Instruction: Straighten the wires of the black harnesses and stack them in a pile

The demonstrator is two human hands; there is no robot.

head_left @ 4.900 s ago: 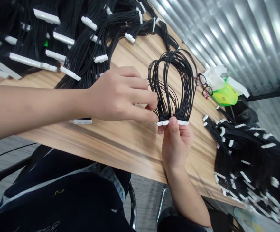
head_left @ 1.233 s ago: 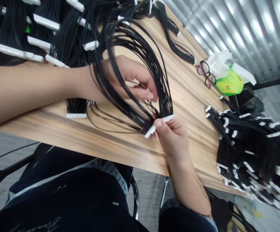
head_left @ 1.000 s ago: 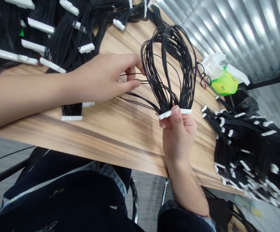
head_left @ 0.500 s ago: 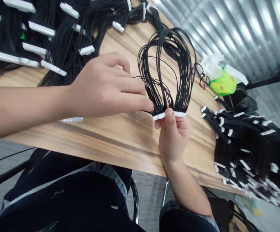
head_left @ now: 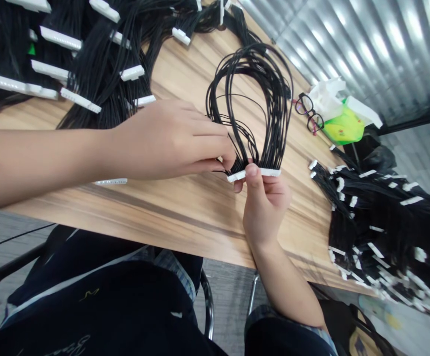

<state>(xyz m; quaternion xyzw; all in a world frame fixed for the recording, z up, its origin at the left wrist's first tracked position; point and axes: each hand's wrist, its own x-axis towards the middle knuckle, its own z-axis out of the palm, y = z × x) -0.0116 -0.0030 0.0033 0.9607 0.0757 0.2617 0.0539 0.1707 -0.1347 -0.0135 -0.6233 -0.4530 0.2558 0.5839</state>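
A looped harness of thin black wires (head_left: 276,118) rises from a long white connector (head_left: 270,172) above the wooden table. My right hand (head_left: 265,207) grips this connector from below, its thumb pressed on the front and its fingers behind. My left hand (head_left: 178,141) reaches in from the left with curled fingers, closed on a black wire at the connector's left end. Its thumb is mostly hidden, and the exact pinch point is hard to see.
Black wire bundles with white connectors (head_left: 79,100) cover the table's upper left. Another heap of harnesses (head_left: 393,212) lies at the right. Glasses (head_left: 310,113) and a green-yellow packet (head_left: 343,126) sit near the corrugated metal wall (head_left: 348,39). The table's front edge runs above my lap.
Both hands and the harness have shifted slightly left. My left hand's fingers, more extended before, are now curled in at the wires by the connector's left end.
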